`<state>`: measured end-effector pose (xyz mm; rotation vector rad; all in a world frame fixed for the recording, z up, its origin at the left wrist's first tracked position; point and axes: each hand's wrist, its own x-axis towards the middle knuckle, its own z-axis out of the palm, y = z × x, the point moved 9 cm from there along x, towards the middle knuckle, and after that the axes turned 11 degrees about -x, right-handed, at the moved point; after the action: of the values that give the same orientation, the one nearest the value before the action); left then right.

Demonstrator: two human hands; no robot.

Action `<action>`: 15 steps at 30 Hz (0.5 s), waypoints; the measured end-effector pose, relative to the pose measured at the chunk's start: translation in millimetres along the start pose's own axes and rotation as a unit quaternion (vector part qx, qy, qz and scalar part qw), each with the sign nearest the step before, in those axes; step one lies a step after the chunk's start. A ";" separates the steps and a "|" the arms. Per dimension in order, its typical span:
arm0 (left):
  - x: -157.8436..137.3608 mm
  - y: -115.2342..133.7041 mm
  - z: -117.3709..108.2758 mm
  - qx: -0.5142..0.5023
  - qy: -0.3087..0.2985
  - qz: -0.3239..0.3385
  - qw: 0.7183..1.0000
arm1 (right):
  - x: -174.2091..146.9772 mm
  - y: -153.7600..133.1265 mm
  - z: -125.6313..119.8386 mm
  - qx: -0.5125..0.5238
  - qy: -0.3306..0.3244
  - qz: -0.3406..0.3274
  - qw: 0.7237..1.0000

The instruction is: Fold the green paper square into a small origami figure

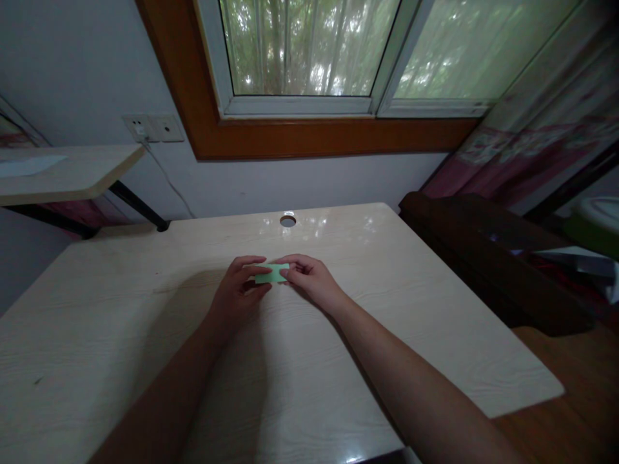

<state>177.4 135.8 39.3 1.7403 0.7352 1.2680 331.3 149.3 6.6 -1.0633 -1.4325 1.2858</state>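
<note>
Between my two hands, low over the desk, is a small light green piece of paper [273, 273]. My left hand [238, 283] has its fingers around the paper's left end, with fingertips at the upper and lower edges. With the thumb on top, my right hand [309, 276] pinches the right end of the paper. Some of its fingers are hidden beneath the paper and the hand. Whether the paper touches the desk I cannot tell.
The pale wood-grain desk [411, 322] has a round cable hole [288, 221] near its back edge. A raised shelf [72, 171] on dark legs stands at the back left. A dark object [389, 456] shows at the bottom edge. Dark wooden furniture [464, 251] stands to the right.
</note>
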 end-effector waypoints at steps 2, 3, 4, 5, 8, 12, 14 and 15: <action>0.2 3.6 0.3 0.023 -0.003 0.018 1.000 | -0.7 -1.2 1.1 0.004 -0.009 0.002 1.000; 0.5 5.5 0.3 0.037 -0.004 0.027 0.999 | -1.0 -1.6 1.5 0.002 -0.012 0.003 1.000; 0.9 7.4 0.6 0.052 -0.007 0.036 0.998 | -1.1 -1.8 1.8 -0.004 -0.015 0.002 1.000; 1.4 9.5 0.7 0.065 -0.009 0.045 0.997 | -1.2 -1.8 1.9 -0.011 -0.017 0.002 1.000; 3.2 13.3 -1.1 0.087 -0.001 0.050 0.995 | -1.6 -1.7 2.8 -0.029 -0.025 -0.004 0.999; 3.8 9.3 -4.7 0.089 0.013 0.020 0.996 | -3.5 -4.7 3.1 -0.085 -0.027 -0.019 0.996; 3.1 5.2 -6.5 0.081 0.020 0.008 0.996 | -4.7 -9.4 1.1 -0.138 -0.014 -0.034 0.990; 2.8 3.2 -7.3 0.076 0.023 0.003 0.997 | -5.3 -13.1 0.0 -0.163 -0.004 -0.048 0.986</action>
<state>171.3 138.8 44.4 1.8409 0.8741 1.2891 332.1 143.0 19.3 -1.1844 -1.7190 1.0098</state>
